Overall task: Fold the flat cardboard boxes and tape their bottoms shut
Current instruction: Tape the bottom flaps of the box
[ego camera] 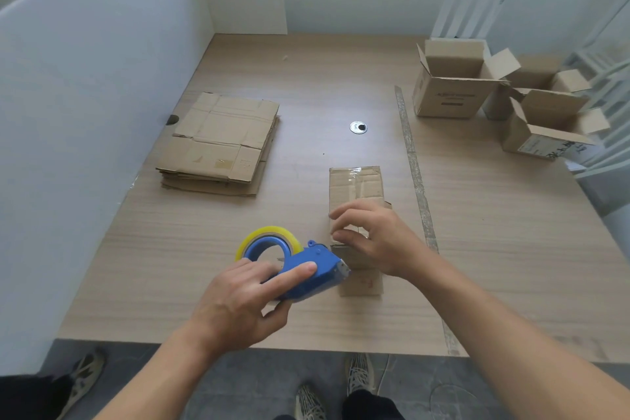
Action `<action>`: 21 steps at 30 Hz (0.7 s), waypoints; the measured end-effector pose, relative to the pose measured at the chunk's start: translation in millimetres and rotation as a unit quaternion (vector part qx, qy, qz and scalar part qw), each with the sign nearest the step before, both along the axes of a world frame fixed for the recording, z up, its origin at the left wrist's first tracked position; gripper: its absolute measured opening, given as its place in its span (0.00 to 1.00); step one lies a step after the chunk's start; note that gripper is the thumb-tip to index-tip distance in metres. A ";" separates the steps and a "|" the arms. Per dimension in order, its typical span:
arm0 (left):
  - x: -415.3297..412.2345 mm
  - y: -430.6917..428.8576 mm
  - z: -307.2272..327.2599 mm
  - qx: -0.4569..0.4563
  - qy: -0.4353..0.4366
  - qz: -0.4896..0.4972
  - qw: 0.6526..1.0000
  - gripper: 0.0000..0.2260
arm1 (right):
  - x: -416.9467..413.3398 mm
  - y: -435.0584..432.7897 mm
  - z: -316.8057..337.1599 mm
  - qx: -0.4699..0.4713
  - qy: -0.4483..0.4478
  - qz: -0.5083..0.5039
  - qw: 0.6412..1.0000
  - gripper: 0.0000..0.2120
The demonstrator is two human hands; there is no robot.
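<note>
The job looks partway through. At the far right of the tabletop (163,269) at least two standing boxes (450,95) are already folded into shape, their top flaps open upward; their bottoms face down, so the tape there cannot be seen, but they appear finished. Near the middle front lies the current box (356,184), folded up and turned so its closed flaps face up, with a shiny strip of clear tape running along the seam toward the near end. The right hand (381,242) lies over that near end, its fingers (344,213) and thumb spread and only lightly bent, pressing on the cardboard and tape rather than wrapping round it. The left hand (242,300) grips the blue tape dispenser (306,274), fingers laid along its body and thumb underneath, with the cutter end just beside the box's near edge; the tape roll (269,237) points away to the left. This reads as the end of the taping pass on this box: cutting and smoothing down the strip. Plenty remains, since a stack of flat boxes (221,143) sits untouched at the left, well apart from the hands.
</note>
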State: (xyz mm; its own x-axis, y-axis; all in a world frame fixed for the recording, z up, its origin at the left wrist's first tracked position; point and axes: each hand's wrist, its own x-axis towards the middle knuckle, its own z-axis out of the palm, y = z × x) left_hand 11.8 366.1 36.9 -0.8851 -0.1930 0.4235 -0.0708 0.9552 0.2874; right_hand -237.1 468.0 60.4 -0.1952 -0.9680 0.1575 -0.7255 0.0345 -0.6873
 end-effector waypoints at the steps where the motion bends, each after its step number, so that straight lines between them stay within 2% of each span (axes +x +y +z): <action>1: 0.3 -0.5 1.6 0.010 -0.006 0.001 1.000 0.30 | 0.1 0.9 -2.2 -0.004 0.003 -0.001 1.000 0.05; 5: 0.4 -4.0 5.4 0.054 -0.038 0.008 0.998 0.32 | 2.4 4.1 -10.0 -0.005 0.024 -0.004 1.000 0.07; 12: -1.7 -7.9 13.5 0.099 -0.057 -0.006 0.993 0.30 | -3.4 8.7 -15.4 0.022 0.064 -0.014 0.998 0.09; 17: 11.6 -18.7 15.0 0.120 -0.093 0.026 0.988 0.33 | -34.0 25.1 -6.5 0.040 0.032 -0.056 0.997 0.05; 21: 10.3 -22.0 19.9 0.131 -0.153 0.046 0.978 0.35 | -48.1 44.4 -11.9 0.084 0.016 -0.069 0.994 0.09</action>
